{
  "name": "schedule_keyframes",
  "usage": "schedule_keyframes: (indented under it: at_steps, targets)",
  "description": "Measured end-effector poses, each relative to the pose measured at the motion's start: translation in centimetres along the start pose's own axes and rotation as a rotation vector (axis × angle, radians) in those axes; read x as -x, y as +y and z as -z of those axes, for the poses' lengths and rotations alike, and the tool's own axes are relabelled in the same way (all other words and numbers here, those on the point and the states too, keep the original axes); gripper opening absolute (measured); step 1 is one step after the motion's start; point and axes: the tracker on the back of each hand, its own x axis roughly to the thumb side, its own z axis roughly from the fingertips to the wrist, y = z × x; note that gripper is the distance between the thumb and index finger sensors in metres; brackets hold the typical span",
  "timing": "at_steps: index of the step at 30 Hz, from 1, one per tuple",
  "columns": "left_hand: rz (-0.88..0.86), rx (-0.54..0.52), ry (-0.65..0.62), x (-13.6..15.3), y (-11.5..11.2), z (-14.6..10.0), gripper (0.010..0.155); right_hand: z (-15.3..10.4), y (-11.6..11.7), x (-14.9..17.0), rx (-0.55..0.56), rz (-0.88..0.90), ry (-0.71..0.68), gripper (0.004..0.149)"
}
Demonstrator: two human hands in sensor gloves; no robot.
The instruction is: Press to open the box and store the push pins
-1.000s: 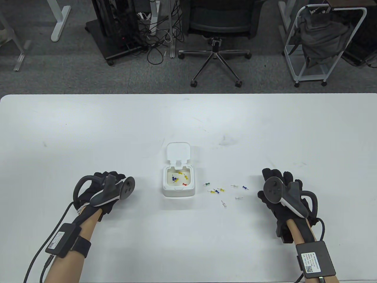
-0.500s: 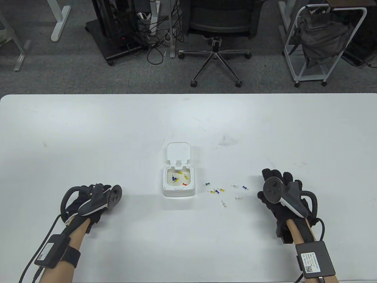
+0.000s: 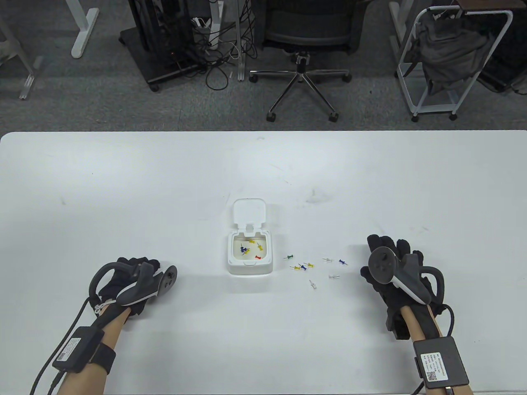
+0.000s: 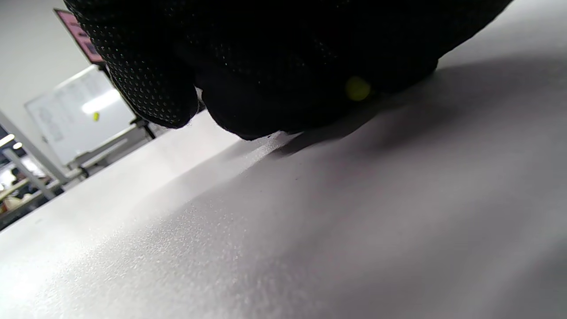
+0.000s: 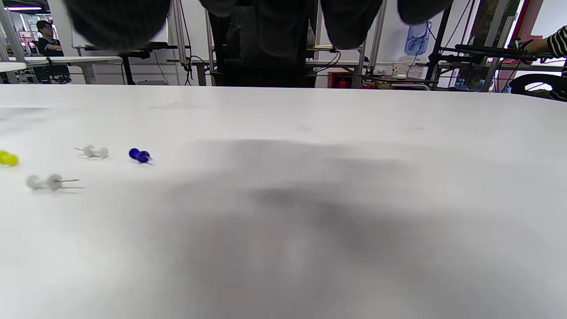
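Observation:
The white box stands open in the middle of the table, its lid tipped back, with several coloured push pins inside. More pins lie loose to its right: a green one, a yellow and blue cluster, white ones and a blue one. My left hand rests on the table left of the box with its fingers curled in, and I see no pin in it. My right hand lies flat and empty right of the pins. The right wrist view shows the blue pin and a white pin.
The white table runs wide around the box. Beyond its far edge stand an office chair, a white cart and desk legs with cables.
My left hand has drawn back from beside the box toward the near left, then shifted slightly right and settled on the table. The right hand, box and pins have not moved.

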Motion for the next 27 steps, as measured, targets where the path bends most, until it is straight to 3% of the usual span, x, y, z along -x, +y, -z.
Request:
schedule_keyframes:
  at_steps: [7,13,27]
  targets:
    - [-0.072,0.007,0.0,-0.5,0.9,0.8,0.041,0.0,0.0,0.0,0.003,0.004,0.0,0.074]
    - [-0.125,-0.026,-0.034,-1.9,3.2,1.9,0.041,0.0,0.0,0.0,0.0,0.004,-0.004,0.073]
    - [-0.151,-0.141,-0.133,-7.0,12.0,6.2,0.041,0.0,-0.1,0.0,0.009,0.005,-0.013,0.073]
